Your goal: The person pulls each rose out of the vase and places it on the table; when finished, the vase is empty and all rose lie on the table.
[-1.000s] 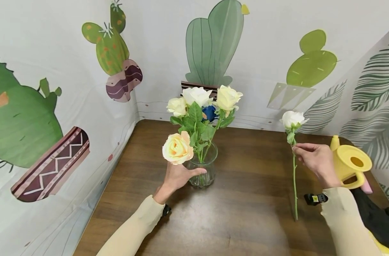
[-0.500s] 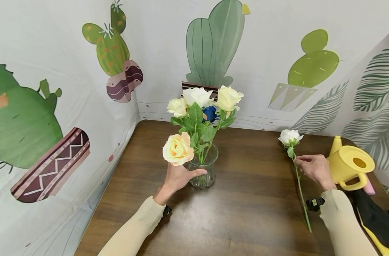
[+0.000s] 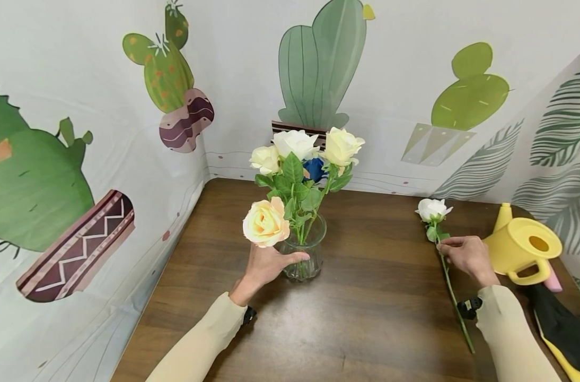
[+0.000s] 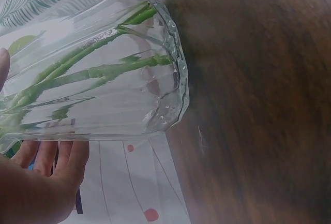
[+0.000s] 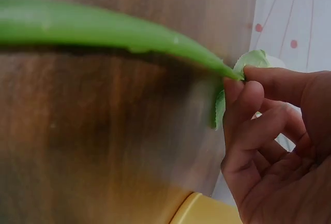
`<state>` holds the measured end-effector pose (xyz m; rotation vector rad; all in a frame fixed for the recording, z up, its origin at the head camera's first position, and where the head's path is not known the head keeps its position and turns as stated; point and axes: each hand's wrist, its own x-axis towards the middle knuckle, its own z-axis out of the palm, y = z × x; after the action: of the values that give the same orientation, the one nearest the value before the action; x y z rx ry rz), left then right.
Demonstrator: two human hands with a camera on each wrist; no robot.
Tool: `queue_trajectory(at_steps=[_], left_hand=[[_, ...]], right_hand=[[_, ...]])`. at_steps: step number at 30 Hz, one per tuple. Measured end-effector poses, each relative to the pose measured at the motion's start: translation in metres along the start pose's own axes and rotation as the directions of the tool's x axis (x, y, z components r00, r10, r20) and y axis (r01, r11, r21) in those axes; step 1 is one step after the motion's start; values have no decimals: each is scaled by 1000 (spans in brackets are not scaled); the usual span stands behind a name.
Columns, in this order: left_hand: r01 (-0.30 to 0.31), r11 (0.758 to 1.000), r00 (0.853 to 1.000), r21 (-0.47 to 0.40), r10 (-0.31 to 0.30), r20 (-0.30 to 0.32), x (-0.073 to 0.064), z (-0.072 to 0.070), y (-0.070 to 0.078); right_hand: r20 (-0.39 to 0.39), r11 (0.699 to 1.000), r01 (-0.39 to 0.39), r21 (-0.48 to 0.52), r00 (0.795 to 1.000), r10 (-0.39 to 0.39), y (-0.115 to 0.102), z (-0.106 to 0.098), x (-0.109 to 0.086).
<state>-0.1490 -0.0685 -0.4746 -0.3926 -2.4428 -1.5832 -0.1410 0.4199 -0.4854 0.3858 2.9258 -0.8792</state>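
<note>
My left hand (image 3: 265, 266) holds the clear glass vase (image 3: 314, 262), thumb on the near side and fingers along the other, as the left wrist view shows. Green stems (image 4: 103, 74) reach down inside the vase. Above its rim spread white and cream roses (image 3: 293, 144), a blue rose (image 3: 314, 170) and a peach rose (image 3: 265, 223) leaning over my hand. At the right, my right hand (image 3: 468, 258) pinches a single white rose (image 3: 433, 210) just under its leaves, between thumb and fingertips. Its long green stem (image 5: 103, 27) slants toward the near edge, low over the table.
A yellow watering can (image 3: 524, 246) stands just right of my right hand, with a pink object (image 3: 552, 280) behind its handle. Black and yellow gloves (image 3: 564, 331) lie beside my right forearm. A cactus-print cloth (image 3: 242, 79) hangs behind the brown wooden table (image 3: 366, 318).
My right hand has lowered the white rose toward the table, and its stem has swung from near upright to slanting right. The left hand and vase have stayed in place.
</note>
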Motion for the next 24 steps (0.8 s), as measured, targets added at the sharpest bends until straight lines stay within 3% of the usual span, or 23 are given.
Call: queue_trajectory(at_steps=[17, 24], left_hand=[[-10, 998, 1000, -65, 10, 11, -2, -1, -5], [-33, 999, 999, -40, 34, 26, -1, -1, -5]], right_hand=[[54, 999, 4, -33, 999, -2, 2, 3, 1], [-28, 999, 49, -18, 998, -50, -19, 2, -9]])
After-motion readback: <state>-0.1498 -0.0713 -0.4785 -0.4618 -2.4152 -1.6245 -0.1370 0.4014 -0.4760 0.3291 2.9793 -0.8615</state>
